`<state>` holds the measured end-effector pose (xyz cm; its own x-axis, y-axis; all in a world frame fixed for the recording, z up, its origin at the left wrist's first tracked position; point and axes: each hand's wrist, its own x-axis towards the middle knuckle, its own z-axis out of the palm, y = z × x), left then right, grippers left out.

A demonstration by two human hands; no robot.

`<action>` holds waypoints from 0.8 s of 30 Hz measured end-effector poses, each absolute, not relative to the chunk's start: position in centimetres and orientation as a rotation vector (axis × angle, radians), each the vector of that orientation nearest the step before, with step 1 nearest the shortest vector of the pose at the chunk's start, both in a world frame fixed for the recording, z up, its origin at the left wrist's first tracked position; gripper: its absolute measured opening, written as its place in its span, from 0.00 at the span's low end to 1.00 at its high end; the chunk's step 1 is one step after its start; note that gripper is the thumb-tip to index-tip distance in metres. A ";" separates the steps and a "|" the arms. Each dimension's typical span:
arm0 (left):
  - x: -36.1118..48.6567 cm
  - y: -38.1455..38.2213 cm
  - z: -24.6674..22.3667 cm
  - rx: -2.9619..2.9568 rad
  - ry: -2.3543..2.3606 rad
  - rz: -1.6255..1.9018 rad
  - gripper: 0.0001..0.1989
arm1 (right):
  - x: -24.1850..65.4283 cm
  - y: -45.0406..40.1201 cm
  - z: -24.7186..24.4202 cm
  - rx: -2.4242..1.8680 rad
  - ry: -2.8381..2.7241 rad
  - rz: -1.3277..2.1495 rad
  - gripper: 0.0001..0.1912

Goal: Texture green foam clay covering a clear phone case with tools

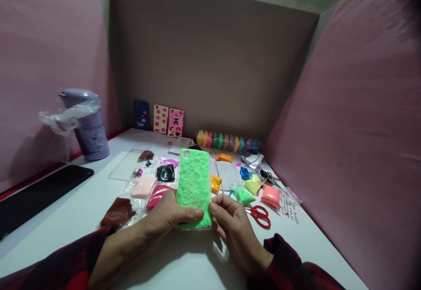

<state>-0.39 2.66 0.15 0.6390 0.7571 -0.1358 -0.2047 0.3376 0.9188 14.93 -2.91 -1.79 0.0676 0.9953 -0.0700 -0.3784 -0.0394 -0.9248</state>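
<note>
Clay (195, 193), green and dimpled, coats the phone case (194, 171), held up over the near part of the surface (177, 259). The left hand (167, 211) grips its lower left side, thumb laid across the clay; if that layer is soft, pressing harder could dent it. The right hand (232, 220) has its fingers close together at the lower right edge, though whether they pinch it I cannot tell; tugging there could lift the clay's border. A slackened left grip could let the case drop.
</note>
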 end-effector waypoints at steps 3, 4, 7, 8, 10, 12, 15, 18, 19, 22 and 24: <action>-0.4 2.7 -0.1 1.042 0.628 0.682 0.22 | 15.1 -2.8 -2.1 -1.010 -0.848 1.355 0.16; -0.4 2.8 -0.1 1.035 0.629 0.680 0.22 | 15.1 -2.9 -2.1 -1.010 -0.847 1.359 0.16; -0.4 2.8 -0.2 1.022 0.628 0.679 0.23 | 15.0 -3.1 -1.9 -1.001 -0.851 1.361 0.15; -0.4 2.9 -0.2 1.021 0.628 0.681 0.22 | 15.0 -3.1 -1.8 -0.999 -0.856 1.358 0.15; -0.5 2.9 -0.2 1.026 0.638 0.691 0.22 | 14.8 -3.3 -1.6 -0.998 -0.868 1.358 0.15; -0.5 3.0 -0.2 1.031 0.655 0.703 0.22 | 14.8 -3.3 -1.5 -1.015 -0.880 1.352 0.16; -0.6 3.0 -0.1 1.044 0.671 0.712 0.22 | 14.8 -3.2 -1.8 -1.067 -0.910 1.315 0.16; -0.5 3.1 -0.2 1.049 0.672 0.714 0.20 | 15.0 -3.0 -2.2 -1.109 -0.944 1.283 0.16; -0.5 3.1 -0.3 1.048 0.669 0.716 0.20 | 15.1 -2.9 -2.4 -1.116 -0.951 1.279 0.15; -0.4 3.2 -0.5 1.057 0.659 0.725 0.19 | 15.1 -2.9 -2.6 -1.115 -0.951 1.290 0.15; -0.4 3.2 -0.6 1.056 0.649 0.729 0.19 | 15.0 -2.9 -2.5 -1.104 -0.928 1.309 0.15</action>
